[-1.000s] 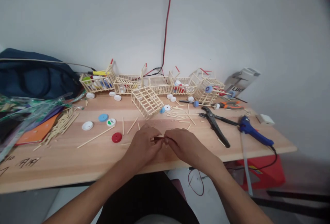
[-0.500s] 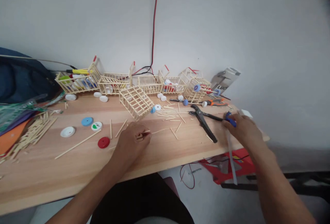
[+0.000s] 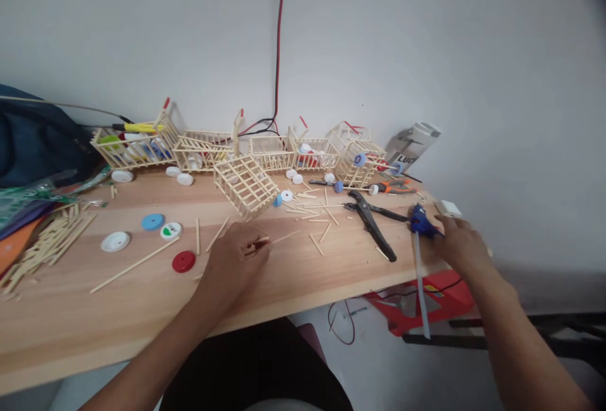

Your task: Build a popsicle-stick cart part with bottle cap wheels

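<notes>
My left hand (image 3: 239, 253) is closed in a pinch on a thin wooden stick (image 3: 285, 236), which points right above the table. Just behind it a basket of glued wooden sticks (image 3: 246, 185) rests tilted. At the right my right hand (image 3: 458, 240) is beside the handle end of a blue glue gun (image 3: 421, 220), its fingers loosely stretched and partly hidden; whether they touch the handle is unclear. A translucent glue stick (image 3: 421, 291) juts from the gun over the table's front edge. Black cutting pliers (image 3: 374, 225) lie left of the gun.
Several small stick carts (image 3: 269, 153) line the wall. Bottle caps, among them a red cap (image 3: 184, 261) and a blue cap (image 3: 153, 221), lie left. Cut sticks (image 3: 316, 245) are scattered mid-table. A stick pile (image 3: 52, 244), orange-handled pliers (image 3: 395, 186) and a white block (image 3: 447, 209) are also there.
My right hand has shifted right, off the glue gun's body, leaving more of the gun visible on the table. My left hand keeps its pinch on the stick. The view has turned slightly.
</notes>
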`<state>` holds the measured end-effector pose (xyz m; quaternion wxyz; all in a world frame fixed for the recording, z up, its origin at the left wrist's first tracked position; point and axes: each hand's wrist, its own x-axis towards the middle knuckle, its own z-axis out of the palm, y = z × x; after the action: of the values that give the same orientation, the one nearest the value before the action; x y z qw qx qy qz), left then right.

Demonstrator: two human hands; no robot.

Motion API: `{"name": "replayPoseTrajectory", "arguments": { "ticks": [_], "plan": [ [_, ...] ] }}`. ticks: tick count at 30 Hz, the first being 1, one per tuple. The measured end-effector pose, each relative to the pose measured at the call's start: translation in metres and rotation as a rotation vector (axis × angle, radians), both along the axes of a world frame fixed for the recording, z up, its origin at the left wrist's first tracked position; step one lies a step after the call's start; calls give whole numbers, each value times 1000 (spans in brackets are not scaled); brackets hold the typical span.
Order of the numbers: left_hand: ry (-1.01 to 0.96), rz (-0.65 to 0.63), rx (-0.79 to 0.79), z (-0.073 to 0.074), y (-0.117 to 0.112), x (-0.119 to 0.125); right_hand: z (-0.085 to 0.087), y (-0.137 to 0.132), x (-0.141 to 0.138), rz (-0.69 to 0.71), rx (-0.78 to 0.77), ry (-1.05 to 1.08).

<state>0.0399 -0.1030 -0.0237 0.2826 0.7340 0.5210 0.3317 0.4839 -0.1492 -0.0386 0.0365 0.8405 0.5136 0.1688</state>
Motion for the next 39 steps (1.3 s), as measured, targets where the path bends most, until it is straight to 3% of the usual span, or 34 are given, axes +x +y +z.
{"name": "replayPoseTrajectory", "arguments": {
  "ticks": [6,11,16,26,29,32,36,39],
  "plan": [
    [-19,-20,23,3,-2,6,-3,23,-45,418,-125,155],
    [-67,15,-6,3,-4,5,5,44,-68,452,-268,184],
    [-97,45,-64,5,-3,2,12,40,-67,663,-335,100],
    [-286,38,-96,7,3,-3,-2,38,-63,561,-157,7],
    [-413,30,-147,6,5,-4,8,33,-73,612,-32,142],
    [-503,41,-209,8,7,1,29,21,-102,629,34,382],
    [-592,23,-208,14,8,14,56,1,-160,717,-152,747],
    [-623,31,-202,20,5,23,64,-7,-193,773,-259,899]
  ]
}}
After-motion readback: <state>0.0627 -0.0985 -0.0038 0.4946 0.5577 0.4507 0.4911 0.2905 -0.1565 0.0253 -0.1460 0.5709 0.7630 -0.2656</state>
